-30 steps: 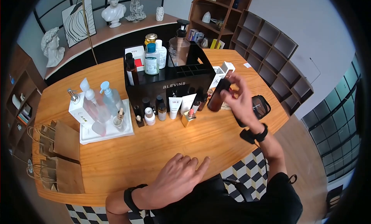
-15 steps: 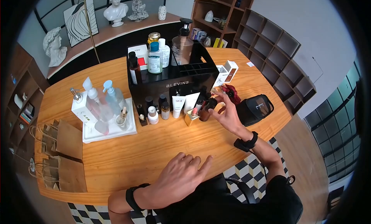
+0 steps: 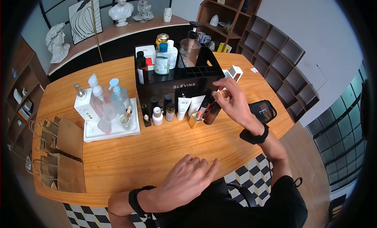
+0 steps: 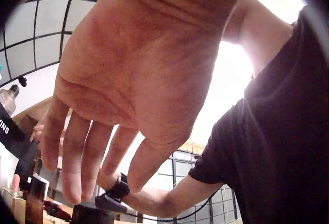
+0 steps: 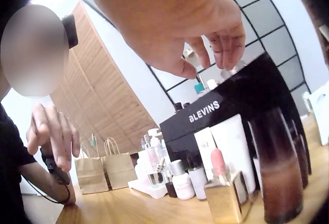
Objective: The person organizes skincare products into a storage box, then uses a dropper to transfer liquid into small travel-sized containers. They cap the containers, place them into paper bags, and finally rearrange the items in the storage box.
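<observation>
My right hand hovers over the front right of the organizer, thumb and fingers apart with nothing between them. Just below and left of it, a dark brown bottle stands upright on the table. In the right wrist view this bottle is beside a gold lipstick with a pink tip, well below my fingers. White tubes and several small bottles line the front of the black organizer. Above the table's near edge my left hand hangs palm down, fingers loosely extended, holding nothing.
A white tray with pump bottles stands left, beyond paper bags. To the right lie a black pouch and small white boxes. Taller bottles fill the organizer's top.
My right hand has carried the brown bottle left, stood it beside the lipstick and let go, then lifted away. The left hand keeps its place.
</observation>
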`<move>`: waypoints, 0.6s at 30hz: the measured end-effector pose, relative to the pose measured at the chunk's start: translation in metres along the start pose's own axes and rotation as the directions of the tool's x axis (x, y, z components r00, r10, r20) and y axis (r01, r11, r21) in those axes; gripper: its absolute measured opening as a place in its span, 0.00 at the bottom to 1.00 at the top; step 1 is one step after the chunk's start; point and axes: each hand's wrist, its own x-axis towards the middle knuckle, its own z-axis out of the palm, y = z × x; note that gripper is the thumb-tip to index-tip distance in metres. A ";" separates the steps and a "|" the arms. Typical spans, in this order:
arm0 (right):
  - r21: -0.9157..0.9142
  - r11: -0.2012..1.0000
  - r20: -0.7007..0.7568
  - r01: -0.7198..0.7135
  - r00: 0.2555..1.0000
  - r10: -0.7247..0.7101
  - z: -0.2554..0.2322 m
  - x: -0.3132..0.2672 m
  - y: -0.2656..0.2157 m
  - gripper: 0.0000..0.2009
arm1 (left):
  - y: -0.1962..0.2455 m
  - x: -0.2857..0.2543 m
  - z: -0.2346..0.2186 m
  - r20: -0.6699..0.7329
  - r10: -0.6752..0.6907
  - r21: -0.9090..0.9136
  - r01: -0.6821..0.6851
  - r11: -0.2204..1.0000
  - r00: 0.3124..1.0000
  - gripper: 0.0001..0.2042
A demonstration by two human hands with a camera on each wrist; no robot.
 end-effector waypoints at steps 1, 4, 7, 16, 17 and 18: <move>-0.025 0.999 0.064 0.024 0.998 -0.022 -0.002 0.013 -0.013 0.13 | 0.001 -0.001 -0.001 -0.003 0.004 0.001 -0.004 1.000 1.000 0.26; -0.080 0.993 0.194 0.082 0.979 -0.065 0.001 0.050 -0.034 0.12 | 0.002 -0.004 0.000 -0.036 0.016 0.013 -0.016 1.000 0.999 0.27; -0.132 0.973 0.294 0.187 0.945 -0.142 0.015 0.091 -0.050 0.12 | 0.004 -0.005 -0.002 -0.006 0.002 0.001 -0.002 1.000 1.000 0.28; -0.399 0.871 0.362 0.286 0.922 -0.137 0.073 0.181 -0.049 0.24 | 0.007 -0.010 -0.008 0.025 0.006 -0.009 -0.006 1.000 1.000 0.29; -0.424 0.870 0.402 0.252 0.913 -0.068 0.077 0.187 -0.046 0.25 | 0.007 -0.011 -0.010 0.021 0.000 -0.007 0.001 1.000 1.000 0.29; -0.422 0.869 0.406 0.259 0.911 -0.074 0.079 0.189 -0.044 0.25 | 0.007 -0.011 -0.012 0.020 0.004 -0.013 -0.004 1.000 1.000 0.29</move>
